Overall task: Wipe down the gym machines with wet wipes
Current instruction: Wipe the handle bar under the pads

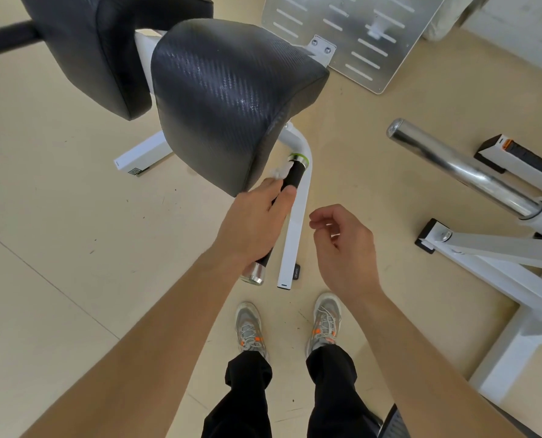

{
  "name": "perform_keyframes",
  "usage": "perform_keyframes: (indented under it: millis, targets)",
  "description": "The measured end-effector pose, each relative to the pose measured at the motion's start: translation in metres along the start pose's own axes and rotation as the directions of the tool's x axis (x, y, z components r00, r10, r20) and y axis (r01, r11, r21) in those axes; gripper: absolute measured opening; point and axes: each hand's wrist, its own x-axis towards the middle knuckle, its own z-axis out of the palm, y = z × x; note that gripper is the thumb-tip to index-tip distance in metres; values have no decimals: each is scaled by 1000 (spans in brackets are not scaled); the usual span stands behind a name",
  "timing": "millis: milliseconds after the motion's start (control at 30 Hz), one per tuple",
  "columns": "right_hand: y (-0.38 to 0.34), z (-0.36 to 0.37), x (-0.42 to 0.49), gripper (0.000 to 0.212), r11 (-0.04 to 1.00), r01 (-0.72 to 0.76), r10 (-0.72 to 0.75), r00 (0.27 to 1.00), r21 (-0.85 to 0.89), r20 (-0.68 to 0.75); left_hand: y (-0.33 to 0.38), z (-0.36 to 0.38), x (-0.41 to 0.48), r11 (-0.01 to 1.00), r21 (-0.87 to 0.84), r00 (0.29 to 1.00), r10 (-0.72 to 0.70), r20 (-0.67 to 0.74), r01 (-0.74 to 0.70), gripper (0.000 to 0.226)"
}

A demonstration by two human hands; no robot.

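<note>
A white-framed gym machine stands in front of me with two black textured pads (pixel 231 96). Below the nearer pad a black rubber handle (pixel 293 175) with a chrome end cap (pixel 254 275) sticks out toward me. My left hand (pixel 253 226) grips this handle, and a crumpled white wet wipe (pixel 279 172) shows at its fingertips against the grip. My right hand (pixel 342 245) hovers to the right of the handle with loosely curled fingers, holding nothing.
A white frame tube (pixel 295 229) runs beside the handle down to the beige floor. A slotted metal footplate (pixel 351 36) lies at the back. To the right stands another white machine with a chrome bar (pixel 459 169). My two shoes (pixel 288 327) are below.
</note>
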Motion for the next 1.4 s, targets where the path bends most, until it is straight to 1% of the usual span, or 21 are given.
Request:
perform_keyframes:
  millis: [67, 167, 267, 333, 367, 400, 467, 533, 567, 700, 767, 867, 967, 1067, 1267, 1400]
  targets:
    - [-2, 3, -1, 30, 1000, -8, 9, 1000, -14, 4, -14, -8, -19, 999, -9, 999, 31, 22, -30, 31]
    - [-7, 9, -4, 32, 1000, 3, -3, 1000, -8, 24, -30, -22, -45, 994, -72, 996, 87, 28, -85, 35]
    - [-17, 18, -10, 43, 992, 123, -125, 990, 29, 68, -29, -32, -64, 974, -180, 991, 134, -15, -134, 32]
    - [-22, 23, -13, 41, 980, 186, -191, 978, 65, 84, -24, -29, -69, 953, -263, 988, 153, -13, -152, 31]
    - [-22, 26, -13, 38, 978, 191, -198, 977, 86, 82, -22, -26, -69, 945, -294, 988, 152, -1, -146, 33]
    - [-23, 26, -13, 35, 978, 177, -186, 980, 111, 70, -19, -23, -68, 937, -324, 990, 142, 10, -131, 34]
    - [-22, 25, -12, 29, 980, 86, -91, 996, 180, 23, -17, -17, -64, 927, -359, 992, 128, 19, -113, 34]
    - [-21, 18, -9, 23, 967, -4, 13, 999, 255, -33, -17, -14, -60, 923, -369, 993, 117, 2, -108, 30]
    - [-20, 15, -6, 22, 963, -26, 45, 997, 270, -64, -18, -13, -57, 924, -369, 995, 96, -16, -95, 26]
    - [-8, 18, 17, 19, 968, -100, 148, 969, 231, -199, -22, -15, -44, 943, -331, 992, -18, -124, -24, 23]
    - [-3, 29, 37, 20, 970, -105, 164, 949, 219, -270, -20, -17, -37, 944, -329, 988, -32, -153, -21, 28]
    - [-6, 45, 65, 22, 977, -86, 151, 925, 196, -347, -26, -16, -26, 946, -322, 983, -36, -179, -24, 22]
    - [-12, 57, 71, 23, 992, -83, 112, 930, 98, -351, -30, -14, -20, 941, -337, 980, -43, -197, -27, 21]
    - [-14, 64, 52, 26, 992, -90, 114, 941, 88, -318, -34, -15, -22, 941, -338, 979, -50, -196, -20, 21]
    - [-6, 65, 24, 21, 978, -131, 174, 944, 165, -281, -42, -14, -28, 940, -340, 980, -57, -191, -11, 21]
    - [-9, 61, 47, 15, 950, -140, 229, 920, 277, -318, -48, -16, -25, 945, -326, 978, -61, -198, -7, 22]
